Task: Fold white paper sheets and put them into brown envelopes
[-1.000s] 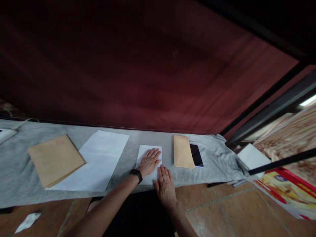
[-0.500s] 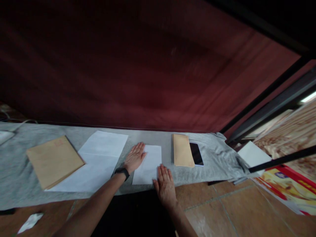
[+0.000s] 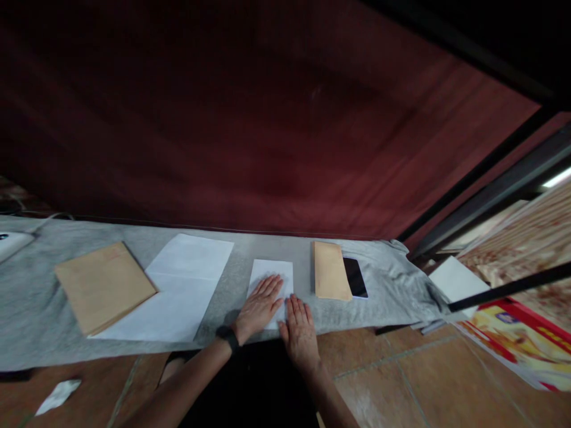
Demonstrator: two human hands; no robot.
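Note:
A folded sheet of white paper [image 3: 271,268] lies on the grey cloth in front of me. Flat across its middle rests my left hand [image 3: 261,303], fingers together and stretched out, a dark band on the wrist. My right hand [image 3: 300,330] lies outstretched at the sheet's lower right edge, fingertips touching it. Neither hand grips anything. To the right is a small stack of brown envelopes [image 3: 330,270], partly over a dark phone [image 3: 355,277]. On the left, larger brown envelopes [image 3: 104,285] overlap creased white sheets [image 3: 187,288].
The grey cloth [image 3: 392,297] covers a narrow bench below a dark red fabric panel [image 3: 267,148]. A white device [image 3: 13,242] with a cable sits at far left. Black bars [image 3: 482,166], a white box [image 3: 459,279] and a red-yellow package [image 3: 517,336] stand right. A crumpled tissue [image 3: 57,396] lies on the tiles.
My left hand has slid from the sheet's left edge onto its middle, toward the right and down. The sheet now looks narrower. My right hand stays nearly in place.

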